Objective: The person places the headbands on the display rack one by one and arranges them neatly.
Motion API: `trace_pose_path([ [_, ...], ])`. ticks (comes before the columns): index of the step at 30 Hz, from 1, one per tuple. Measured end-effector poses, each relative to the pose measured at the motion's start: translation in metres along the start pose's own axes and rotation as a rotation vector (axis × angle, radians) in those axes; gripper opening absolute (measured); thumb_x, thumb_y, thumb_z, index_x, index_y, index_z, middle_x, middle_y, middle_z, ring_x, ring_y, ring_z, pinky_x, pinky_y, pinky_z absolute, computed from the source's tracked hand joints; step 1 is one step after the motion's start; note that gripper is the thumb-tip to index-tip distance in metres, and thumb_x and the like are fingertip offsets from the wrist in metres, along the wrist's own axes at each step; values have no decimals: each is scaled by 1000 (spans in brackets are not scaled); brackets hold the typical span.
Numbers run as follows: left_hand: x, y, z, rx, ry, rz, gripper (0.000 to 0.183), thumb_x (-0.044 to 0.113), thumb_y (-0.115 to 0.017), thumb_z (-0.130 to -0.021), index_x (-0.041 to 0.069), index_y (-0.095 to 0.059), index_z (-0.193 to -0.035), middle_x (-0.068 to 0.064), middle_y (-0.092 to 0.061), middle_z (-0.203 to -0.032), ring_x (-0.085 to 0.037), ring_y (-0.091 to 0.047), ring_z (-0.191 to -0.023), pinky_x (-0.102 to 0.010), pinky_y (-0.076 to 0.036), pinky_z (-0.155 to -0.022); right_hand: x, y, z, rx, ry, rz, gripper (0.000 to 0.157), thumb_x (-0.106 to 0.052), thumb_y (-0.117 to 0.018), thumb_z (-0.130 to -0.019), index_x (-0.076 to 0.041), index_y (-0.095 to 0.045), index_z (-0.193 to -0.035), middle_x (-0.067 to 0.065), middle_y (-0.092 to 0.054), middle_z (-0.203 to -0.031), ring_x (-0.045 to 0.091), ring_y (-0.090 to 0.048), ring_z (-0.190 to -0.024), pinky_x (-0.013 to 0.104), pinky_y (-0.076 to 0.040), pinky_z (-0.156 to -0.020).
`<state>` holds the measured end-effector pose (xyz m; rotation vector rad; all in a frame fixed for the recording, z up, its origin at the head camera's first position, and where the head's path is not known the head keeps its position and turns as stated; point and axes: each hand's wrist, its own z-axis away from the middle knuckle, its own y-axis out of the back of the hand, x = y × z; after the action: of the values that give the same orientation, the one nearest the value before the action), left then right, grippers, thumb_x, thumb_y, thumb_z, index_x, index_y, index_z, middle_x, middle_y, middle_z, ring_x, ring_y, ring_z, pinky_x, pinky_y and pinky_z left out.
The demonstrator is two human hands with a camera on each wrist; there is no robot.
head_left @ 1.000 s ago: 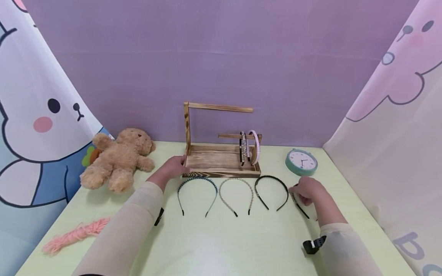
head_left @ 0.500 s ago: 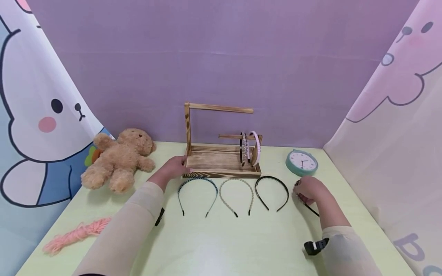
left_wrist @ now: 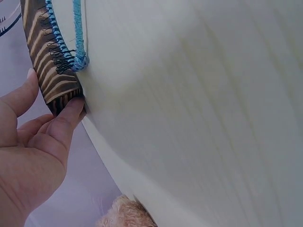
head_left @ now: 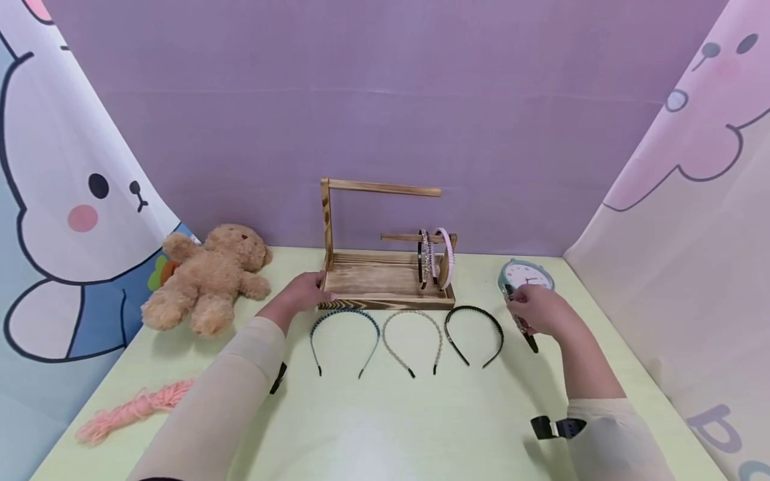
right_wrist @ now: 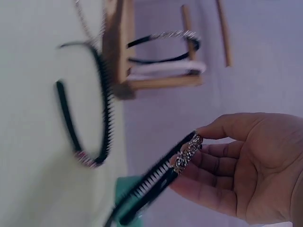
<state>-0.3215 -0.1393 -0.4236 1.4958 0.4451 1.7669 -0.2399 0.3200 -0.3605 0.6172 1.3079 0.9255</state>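
Note:
My left hand (head_left: 297, 294) grips the left end of a wooden headband rack (head_left: 385, 304); the left wrist view shows thumb and fingers about its scorched-grain corner (left_wrist: 61, 90). My right hand (head_left: 543, 310) pinches a black headband (right_wrist: 154, 179) by its sparkly beaded part, lifted off the table in front of the clock. Three headbands lie in a row before the rack: a blue one (head_left: 344, 311), a pale beaded one (head_left: 412, 312) and a black toothed one (head_left: 499, 331). On the rack's lower bar hang several headbands, among them a pink one (head_left: 450, 259).
A teal clock (head_left: 504, 284) stands behind my right hand, partly covered by it. To the left lie a brown teddy bear (head_left: 210, 284) and a bundle of pink yarn (head_left: 138, 409). The rack's upper bar (head_left: 385, 188) juts rightward from its left post. A purple cloth hangs behind the table.
My right hand has picked the black headband up from the table and raised it toward the clock. My left hand stays on the rack.

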Motion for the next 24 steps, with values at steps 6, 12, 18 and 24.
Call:
trace_pose_path([
  [6,1,0,1,3,3,6,72,26,-59,-99,7,-21,-157,-21,-35,-155,-41,-31,-143,-55,-30,-115,-29,7,19,-41,89,-88,30,-21,-50,-100,3,-57,-117,11,-64,-91,19,-65,-78,34,-60,-68],
  [12,1,1,2,1,11,2,74,27,-60,-99,7,-18,-157,-21,-32,-157,-41,-29,-144,-54,-29,-116,-54,8,34,-108,195,-143,29,-19,-52,-100,2,-59,-119,11,-64,-88,21,-65,-80,34,-60,-69],
  [18,1,1,3,0,17,2,74,27,-60,-99,6,-19,-157,-21,-31,-157,-41,-28,-145,-55,-29,-116,-70,-1,36,-218,298,-265,31,-22,-56,-101,0,-58,-122,12,-65,-93,26,-65,-86,37,-60,-74],
  [24,2,1,2,1,20,12,73,27,-59,-99,7,-20,-157,-21,-31,-157,-41,-27,-145,-55,-28,-116,-85,-16,32,-311,387,-351,29,-25,-57,-101,-4,-59,-121,17,-65,-101,31,-65,-94,39,-60,-81],
])
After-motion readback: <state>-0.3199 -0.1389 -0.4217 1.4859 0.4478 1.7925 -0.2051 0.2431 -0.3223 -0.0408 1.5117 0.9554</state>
